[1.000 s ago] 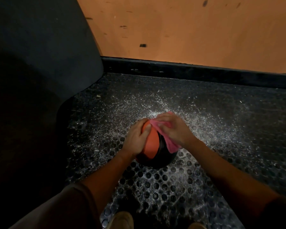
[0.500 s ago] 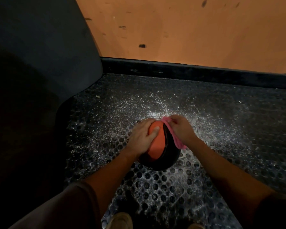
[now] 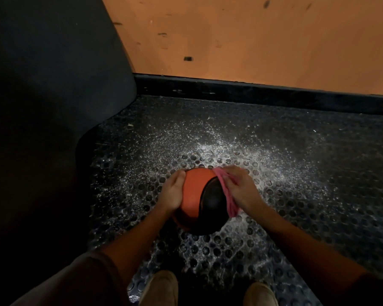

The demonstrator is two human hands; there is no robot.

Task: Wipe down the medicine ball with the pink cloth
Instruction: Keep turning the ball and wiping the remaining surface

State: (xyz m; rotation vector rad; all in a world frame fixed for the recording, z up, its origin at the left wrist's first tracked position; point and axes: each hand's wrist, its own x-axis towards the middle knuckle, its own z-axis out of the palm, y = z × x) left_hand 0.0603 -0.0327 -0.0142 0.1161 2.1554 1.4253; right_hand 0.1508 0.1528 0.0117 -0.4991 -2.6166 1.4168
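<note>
Pink cloth (image 3: 228, 200) clutched by right hand (image 3: 241, 191) against ball (image 3: 192, 195)

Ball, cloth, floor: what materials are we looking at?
Ball: probably rubber. Orange and black panels, mostly matte with a faint sheen.
Cloth: soft pink fabric, maybe microfibre. It bunches into folds.
Floor: looks like dark rubber matting with raised round studs, covered in glinting specks or droplets.
</note>
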